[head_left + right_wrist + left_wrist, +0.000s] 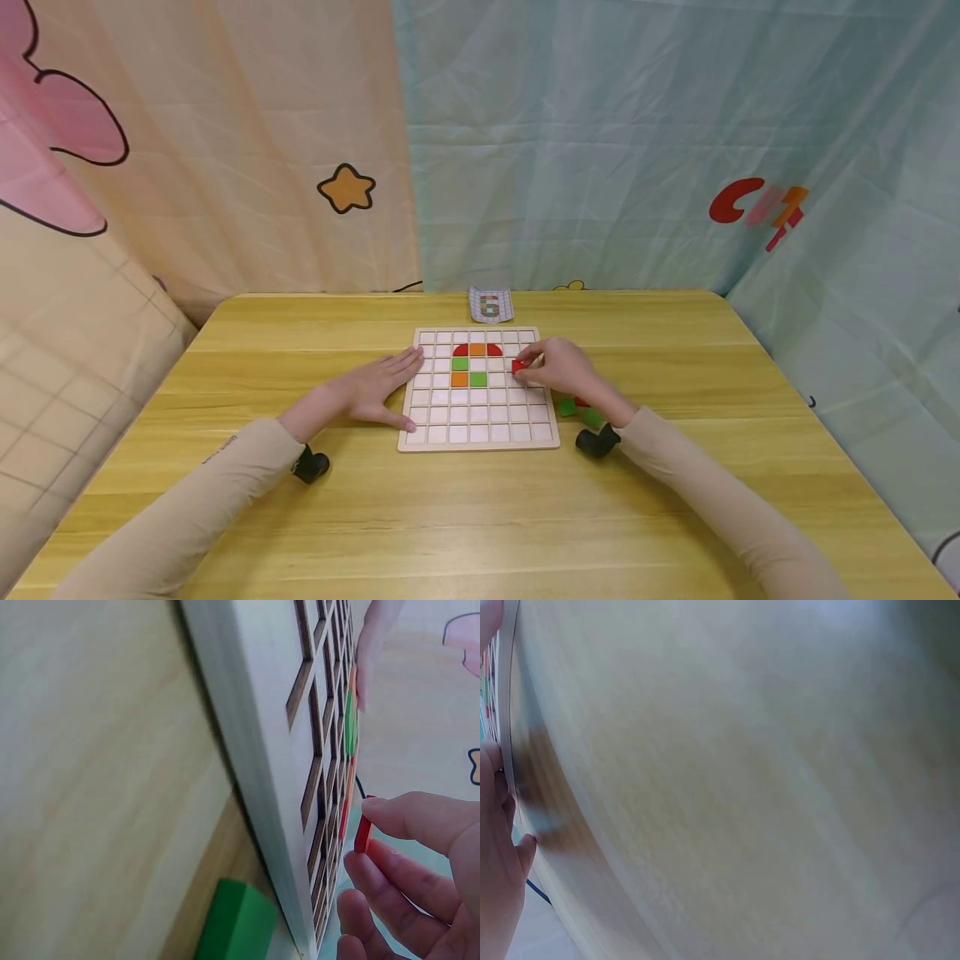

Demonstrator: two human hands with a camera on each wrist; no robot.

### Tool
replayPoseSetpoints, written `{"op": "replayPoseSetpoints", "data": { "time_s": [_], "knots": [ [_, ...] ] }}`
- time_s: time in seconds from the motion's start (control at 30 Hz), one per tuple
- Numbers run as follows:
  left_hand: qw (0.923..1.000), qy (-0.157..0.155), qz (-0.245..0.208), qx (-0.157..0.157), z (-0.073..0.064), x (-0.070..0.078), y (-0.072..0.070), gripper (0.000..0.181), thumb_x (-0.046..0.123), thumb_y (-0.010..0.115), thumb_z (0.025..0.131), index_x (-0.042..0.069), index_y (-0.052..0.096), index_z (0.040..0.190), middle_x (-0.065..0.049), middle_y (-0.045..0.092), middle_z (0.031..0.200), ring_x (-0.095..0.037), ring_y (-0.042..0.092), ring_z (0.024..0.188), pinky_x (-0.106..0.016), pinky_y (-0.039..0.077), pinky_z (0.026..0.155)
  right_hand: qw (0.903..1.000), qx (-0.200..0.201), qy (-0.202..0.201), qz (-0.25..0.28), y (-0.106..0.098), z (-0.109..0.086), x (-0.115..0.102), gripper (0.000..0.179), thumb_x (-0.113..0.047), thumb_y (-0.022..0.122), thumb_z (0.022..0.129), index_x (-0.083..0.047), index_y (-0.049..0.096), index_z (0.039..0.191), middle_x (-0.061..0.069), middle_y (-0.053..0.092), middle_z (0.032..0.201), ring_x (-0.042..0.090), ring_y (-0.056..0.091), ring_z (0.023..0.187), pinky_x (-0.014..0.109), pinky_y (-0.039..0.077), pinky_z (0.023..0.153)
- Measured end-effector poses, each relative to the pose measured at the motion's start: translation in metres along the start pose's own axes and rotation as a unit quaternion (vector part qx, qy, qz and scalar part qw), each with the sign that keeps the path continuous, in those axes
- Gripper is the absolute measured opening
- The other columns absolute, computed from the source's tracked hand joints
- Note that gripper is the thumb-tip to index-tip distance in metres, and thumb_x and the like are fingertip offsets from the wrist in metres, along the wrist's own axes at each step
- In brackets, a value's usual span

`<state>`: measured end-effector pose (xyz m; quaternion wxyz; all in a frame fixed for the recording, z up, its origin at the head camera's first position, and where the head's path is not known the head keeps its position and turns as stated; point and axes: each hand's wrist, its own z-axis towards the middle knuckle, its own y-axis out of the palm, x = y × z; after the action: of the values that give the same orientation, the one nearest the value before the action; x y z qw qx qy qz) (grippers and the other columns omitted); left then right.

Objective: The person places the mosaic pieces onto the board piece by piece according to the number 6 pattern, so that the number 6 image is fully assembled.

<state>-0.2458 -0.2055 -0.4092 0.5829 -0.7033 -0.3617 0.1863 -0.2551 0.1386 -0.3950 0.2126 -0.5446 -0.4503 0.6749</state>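
A white grid board [459, 412] with a pale wooden frame lies flat on the table. Set in its upper cells are two red rounded tiles, an orange tile [477, 349] between them, and lower down green tiles [460, 364] and a second orange one [459, 379]. My right hand [566, 367] pinches a red tile [363, 829] between thumb and fingertips, over the board's right columns. Spread fingers of my left hand [377, 387] rest at the board's left edge, thumb near its lower left corner.
Loose green tiles [567, 408] and a red one lie just right of the board, partly under my right forearm. A small printed card [491, 306] with a coloured grid pattern sits behind the board. Printed curtains hang behind the wooden table [480, 525].
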Motion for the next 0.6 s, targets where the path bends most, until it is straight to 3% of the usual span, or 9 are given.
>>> {"op": "replayPoseSetpoints", "data": {
  "time_s": [0.2,0.6],
  "knots": [
    [1.0,0.003,-0.003,0.003,0.0,0.001,0.001,0.113,0.074,0.054,0.08,0.003,0.006,0.154,-0.014,0.0,0.163,-0.03,0.004,0.151,-0.048,0.016,0.121,0.9999,-0.013,0.001,0.002,0.004,0.003,-0.008,0.026,-0.033,0.075,0.082,-0.016,0.075,0.102,-0.004,0.07,0.088,0.011,0.058,0.07,0.025,0.045,0.062],
    [1.0,0.002,0.004,0.004,0.0,0.001,0.0,0.113,0.075,0.054,0.08,0.004,0.006,0.155,-0.013,-0.001,0.163,-0.028,0.003,0.151,-0.048,0.014,0.122,0.999,-0.035,-0.001,-0.028,0.011,0.01,-0.021,0.024,-0.033,0.078,0.08,-0.017,0.076,0.098,-0.004,0.073,0.093,0.01,0.061,0.08,0.026,0.049,0.07]
  ]
}}
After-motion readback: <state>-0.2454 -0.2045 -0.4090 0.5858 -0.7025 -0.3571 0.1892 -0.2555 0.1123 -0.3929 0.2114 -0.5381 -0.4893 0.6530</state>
